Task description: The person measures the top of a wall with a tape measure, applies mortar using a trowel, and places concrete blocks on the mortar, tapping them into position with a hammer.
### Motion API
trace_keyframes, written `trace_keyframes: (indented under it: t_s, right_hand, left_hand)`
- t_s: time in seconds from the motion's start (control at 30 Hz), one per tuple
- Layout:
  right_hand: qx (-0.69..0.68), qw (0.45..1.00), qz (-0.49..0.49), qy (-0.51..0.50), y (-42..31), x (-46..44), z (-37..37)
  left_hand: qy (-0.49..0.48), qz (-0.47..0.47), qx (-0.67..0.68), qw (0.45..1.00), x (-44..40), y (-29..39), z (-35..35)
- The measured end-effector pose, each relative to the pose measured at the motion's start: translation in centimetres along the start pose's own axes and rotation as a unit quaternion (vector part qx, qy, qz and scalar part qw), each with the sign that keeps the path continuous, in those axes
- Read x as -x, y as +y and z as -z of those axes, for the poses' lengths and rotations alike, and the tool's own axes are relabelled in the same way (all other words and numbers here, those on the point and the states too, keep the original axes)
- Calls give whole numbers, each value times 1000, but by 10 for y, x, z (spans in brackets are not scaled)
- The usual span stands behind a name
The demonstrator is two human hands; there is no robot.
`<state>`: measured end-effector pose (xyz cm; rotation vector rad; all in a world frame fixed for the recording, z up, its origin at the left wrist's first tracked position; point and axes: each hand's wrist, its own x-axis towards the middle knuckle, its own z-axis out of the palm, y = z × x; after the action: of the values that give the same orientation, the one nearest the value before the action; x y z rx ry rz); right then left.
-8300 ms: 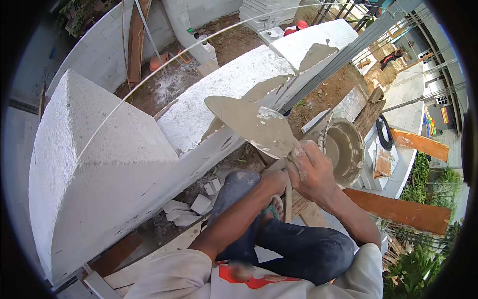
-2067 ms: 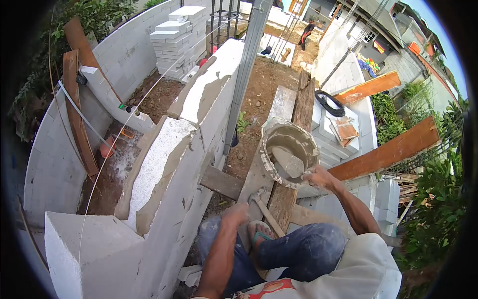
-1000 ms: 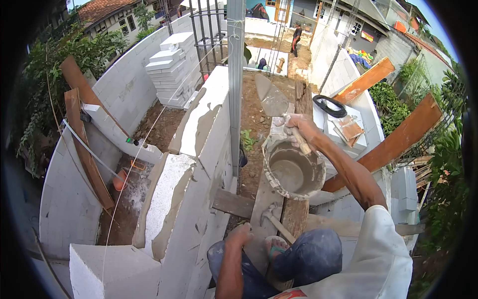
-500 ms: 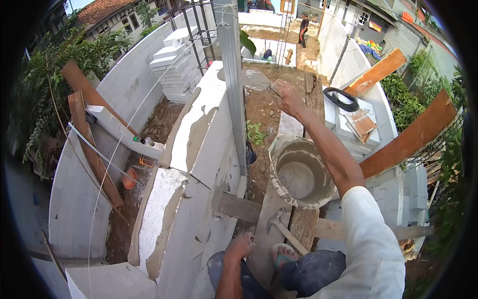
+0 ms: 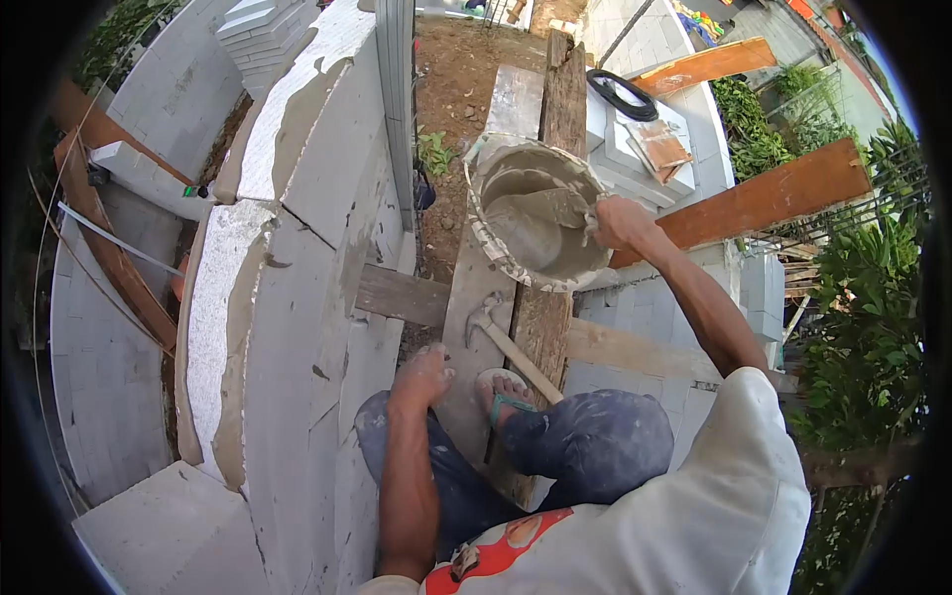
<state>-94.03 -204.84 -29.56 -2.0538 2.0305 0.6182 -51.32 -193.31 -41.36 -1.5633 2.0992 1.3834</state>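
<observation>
My right hand [image 5: 623,223] is closed around the handle of a trowel [image 5: 557,206]. The trowel's blade is inside a mortar-crusted bucket [image 5: 476,188], over the wet grey mortar [image 5: 526,240]. My left hand [image 5: 424,377] hangs by my knee with its fingers curled and nothing visible in them. It is beside the block wall [image 5: 297,297], whose top carries strips of grey mortar [image 5: 234,367] along both edges. A claw hammer [image 5: 521,355] lies on the plank below the bucket, near my sandalled foot.
I am on narrow scaffold planks [image 5: 563,94] with a dirt floor [image 5: 456,69] below. A metal post [image 5: 395,109] stands against the wall. Stacked blocks [image 5: 645,164] with a black coiled hose [image 5: 621,94] are at the right, near slanted boards [image 5: 764,198].
My right hand has brought the trowel from beside the metal post back and down into the bucket. My view has tilted downward. The left hand stays near my knee.
</observation>
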Motion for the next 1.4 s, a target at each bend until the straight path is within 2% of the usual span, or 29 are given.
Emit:
trace_keyframes:
  t_s: [0.07, 0.1, 0.13, 0.17, 0.3, 0.37, 0.4, 0.47, 0.5, 0.57, 0.6, 0.67, 0.7, 0.77, 0.8, 0.87, 0.93, 1.0, 1.03, 1.07, 1.1, 1.13, 1.2, 1.27, 1.4]
  right_hand:
    - [10, 999, 6, 51, -11, -28, -47]
    - [8, 999, 5, 51, -19, -32, -54]
    - [20, 998, 43, 42, -28, -35, -60]
    - [33, 995, 84, 33, -38, -34, -58]
    - [-1, 991, 131, -10, -45, -19, -38]
    - [-226, 954, 56, -187, -25, -15, -27]
    - [-223, 955, 59, -186, -21, -4, -12]
    - [-387, 896, -3, -217, -12, 24, 10]
    - [-384, 898, -2, -215, -7, 30, 2]
    - [-497, 857, 7, -140, -2, 42, -20]
    - [-494, 859, 12, -135, -10, 53, -10]
    - [-539, 830, -49, -134, -36, 70, 15]
    - [-537, 833, -37, -126, -54, 75, 27]
    - [-641, 763, 49, -60, -92, 78, 50]
    - [-639, 765, 59, -56, -109, 72, 65]
    - [-803, 565, 154, -108, -144, 65, 91]
    - [-807, 567, 154, -63, -180, 63, 141]
    - [-658, 733, 165, 37, -204, 43, 177]
    - [-658, 733, 167, 39, -216, 16, 176]
    - [-471, 812, 201, 279, -226, -21, 162]
    - [-236, 810, 214, 492, -232, -39, 155]
    - [-233, 809, 216, 494, -233, -35, 158]
    - [-213, 929, 83, 289, -241, -24, 163]
    - [-162, 938, 132, 275, -219, -25, 118]
    - [-200, 875, 213, 386, -161, 48, 76]
  left_hand:
    - [2, -44, 11, 999, -3, 7, 0]
    - [1, -44, 9, 999, -6, 6, -5]
    - [6, -51, 14, 999, -9, 3, -9]
    - [12, -57, 20, 998, -8, 4, -8]
    - [4, -27, 22, 999, -2, 2, -3]
    - [6, -32, -3, 999, 0, -4, -3]
    - [10, -32, -1, 999, 0, -5, -3]
    - [20, -28, 11, 999, 2, -9, -3]
    - [23, -29, 13, 999, 1, -11, -4]
    - [0, -5, -5, 1000, -3, -11, -5]
    - [8, -6, -4, 1000, -5, -11, -6]
    - [0, -10, -1, 1000, -5, -11, -9]
    - [19, -15, 0, 1000, -10, -13, -15]
    - [14, -14, -1, 1000, -17, -10, -18]
    - [-7, -16, -2, 1000, -21, -8, -19]
    - [-1, -19, 3, 1000, -26, -7, -25]
    - [-2, -23, 7, 1000, -28, -10, -27]
    - [8, -52, 10, 999, -28, -12, -30]
    - [10, -52, 10, 999, -28, -15, -30]
    - [13, -54, 12, 998, -28, -17, -30]
    - [16, -56, 15, 998, -28, -18, -30]
    - [19, -58, 16, 998, -24, -17, -28]
    - [42, -47, 26, 998, -10, -12, -18]
    - [57, -35, 32, 997, 3, -11, -9]
    - [78, -15, 38, 996, 19, -17, -4]
